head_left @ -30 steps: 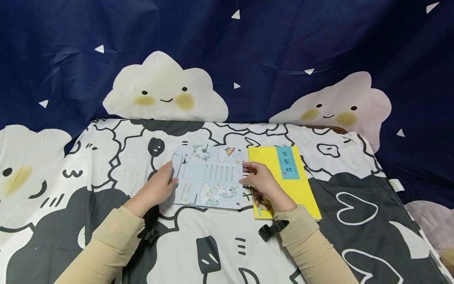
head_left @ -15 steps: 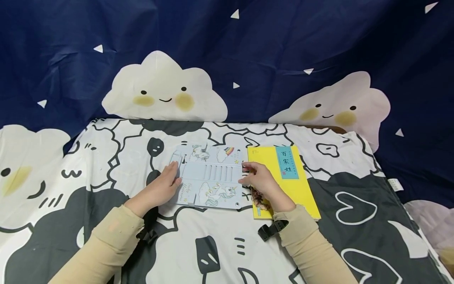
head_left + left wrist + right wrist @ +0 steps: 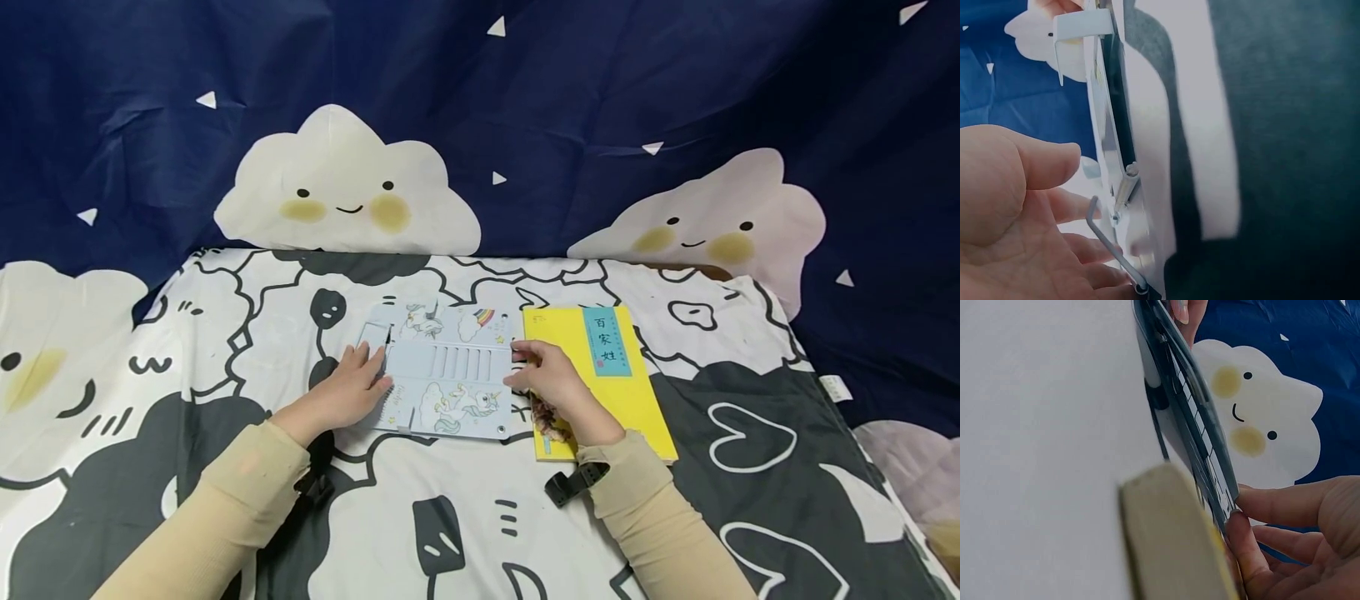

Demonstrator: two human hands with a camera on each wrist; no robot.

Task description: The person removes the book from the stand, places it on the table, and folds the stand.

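Note:
A pale blue folding book stand, printed with unicorns and a rainbow, lies on the patterned cloth in the head view. My left hand rests its fingers on the stand's left end. In the left wrist view, its extended thumb is apart from the panel, and the other fingers reach behind a bent wire arm. A white bracket sticks out farther up. On the opposite side, my right hand pinches the stand's right edge between thumb and index finger, as the right wrist view shows.
Just right of the stand lies a yellow book with a blue title label, partly under my right wrist. The cloth has black-and-white cartoon prints. Behind it hangs a dark blue curtain with cloud faces.
My left hand has slid a little to the right, from the stand's left edge onto its face. The right hand and the yellow book have stayed in place.

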